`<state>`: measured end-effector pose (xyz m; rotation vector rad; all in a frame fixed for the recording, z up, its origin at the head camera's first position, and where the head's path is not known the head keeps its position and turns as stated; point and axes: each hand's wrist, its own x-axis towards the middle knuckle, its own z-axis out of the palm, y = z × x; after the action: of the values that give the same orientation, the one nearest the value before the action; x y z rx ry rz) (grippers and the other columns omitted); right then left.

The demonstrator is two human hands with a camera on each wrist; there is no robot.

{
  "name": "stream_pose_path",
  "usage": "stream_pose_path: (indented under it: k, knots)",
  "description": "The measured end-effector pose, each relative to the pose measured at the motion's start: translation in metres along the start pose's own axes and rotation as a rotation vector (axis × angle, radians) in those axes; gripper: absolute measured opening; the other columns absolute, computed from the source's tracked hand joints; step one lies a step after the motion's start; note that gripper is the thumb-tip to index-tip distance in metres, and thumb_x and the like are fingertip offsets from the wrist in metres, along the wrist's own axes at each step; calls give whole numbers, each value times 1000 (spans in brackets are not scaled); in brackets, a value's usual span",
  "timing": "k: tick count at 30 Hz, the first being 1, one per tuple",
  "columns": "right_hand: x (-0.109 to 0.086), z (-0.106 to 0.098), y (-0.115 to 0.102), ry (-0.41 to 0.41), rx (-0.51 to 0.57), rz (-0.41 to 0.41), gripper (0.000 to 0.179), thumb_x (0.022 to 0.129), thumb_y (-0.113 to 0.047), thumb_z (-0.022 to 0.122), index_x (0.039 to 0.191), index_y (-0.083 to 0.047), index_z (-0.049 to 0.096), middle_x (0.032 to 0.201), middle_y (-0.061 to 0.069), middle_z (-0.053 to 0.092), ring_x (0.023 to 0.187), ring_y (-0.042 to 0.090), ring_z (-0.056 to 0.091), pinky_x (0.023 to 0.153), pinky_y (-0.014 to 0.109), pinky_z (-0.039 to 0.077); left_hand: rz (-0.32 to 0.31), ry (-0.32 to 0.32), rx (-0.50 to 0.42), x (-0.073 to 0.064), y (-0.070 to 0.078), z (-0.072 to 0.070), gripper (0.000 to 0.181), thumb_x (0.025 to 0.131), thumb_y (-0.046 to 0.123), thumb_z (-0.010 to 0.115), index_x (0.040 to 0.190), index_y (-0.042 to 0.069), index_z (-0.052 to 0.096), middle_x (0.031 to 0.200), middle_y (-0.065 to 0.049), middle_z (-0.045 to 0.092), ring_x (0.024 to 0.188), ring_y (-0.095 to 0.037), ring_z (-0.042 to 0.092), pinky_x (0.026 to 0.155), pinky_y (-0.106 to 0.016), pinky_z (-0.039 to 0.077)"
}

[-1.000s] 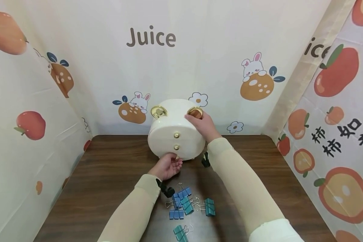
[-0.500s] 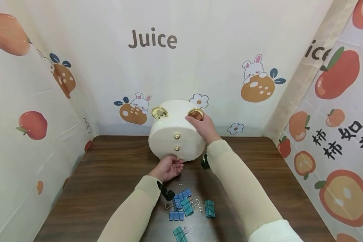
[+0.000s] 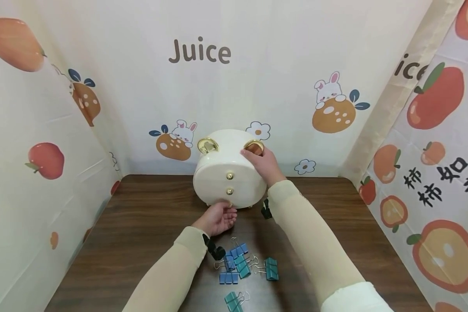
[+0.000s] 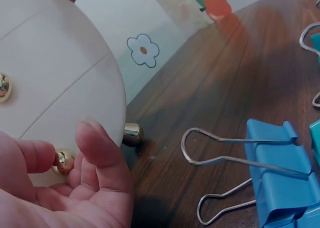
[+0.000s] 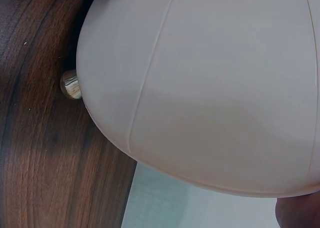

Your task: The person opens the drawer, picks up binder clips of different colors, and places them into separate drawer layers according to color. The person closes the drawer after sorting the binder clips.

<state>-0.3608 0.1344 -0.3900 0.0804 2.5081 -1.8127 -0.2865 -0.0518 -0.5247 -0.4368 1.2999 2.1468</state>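
A glossy white oval drawer box (image 3: 210,180) with gold ear-like pieces stands at the back of the table. My left hand (image 3: 218,217) is low at its front. In the left wrist view its finger and thumb pinch the lowest gold knob (image 4: 64,162). My right hand (image 3: 267,165) holds the box's upper right, its thumb beside the right gold ear (image 3: 254,147); its other fingers are mostly hidden. The box's white front (image 5: 200,87) fills most of the right wrist view. Seams between drawers show there, and the drawers look closed.
Several blue and teal binder clips (image 3: 239,264) lie near the table's front, one teal clip (image 3: 233,301) nearest me. The wooden table (image 3: 140,225) meets a printed curtain (image 3: 281,52) behind the box. Curtains also hang at both sides.
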Motion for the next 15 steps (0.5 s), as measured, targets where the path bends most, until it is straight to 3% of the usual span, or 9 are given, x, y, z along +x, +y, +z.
stream_pose_path:
  k: [7,15]
  knots:
    - [2,-1,3,1,11,19,81,78,-75,75,141,-29,56,119,3,66,104,24,67,90,51,53,5,-16,-21,-8,1,3,29,107,22,46,98,-2,59,83,-10,62,71,-18,60,66,-27,54]
    - [3,-1,3,-3,12,-1,82,77,-75,75,141,-26,57,118,3,67,103,24,67,89,50,53,95,-137,-69,-22,9,11,43,108,25,41,125,-13,54,85,-9,63,76,-17,61,71,-28,54]
